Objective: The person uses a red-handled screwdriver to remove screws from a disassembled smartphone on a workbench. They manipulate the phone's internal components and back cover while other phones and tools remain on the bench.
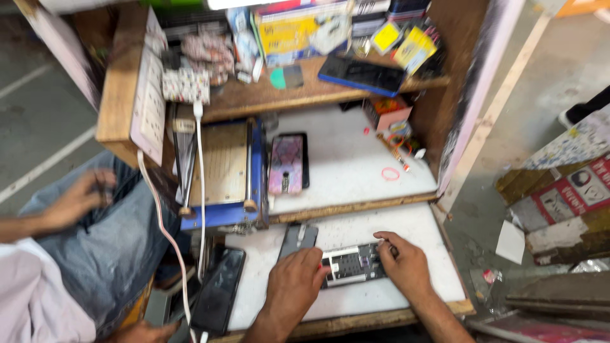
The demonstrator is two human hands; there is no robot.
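Low in the middle of the frame, both hands work over an opened phone (352,263) that lies flat on the white lower board (438,254), its exposed insides showing as pale and dark blocks. The left hand (292,286) comes in from the bottom edge with its knuckles curled over the phone's left end, fingers bunched together and pressing down on it; something thin and red shows at the fingertips, though the blur hides what it is. The right hand (403,263) sits at the phone's right end, fingers bent and close together on its upper corner (whether they pinch a small part there cannot be told). Just beside the left hand, towards the upper left, lies a grey phone back cover (298,239), touching the board. A dark phone (219,289) lies at the board's left edge, with a white cable (201,190) hanging down near it. Above, on the white upper board (346,165), a phone with a pink patterned back (287,163) rests beside a blue framed machine (222,171). A pink rubber band (390,173) lies further right. At the left of the frame another person sits in jeans (101,241), a hand (79,197) resting on the knee.
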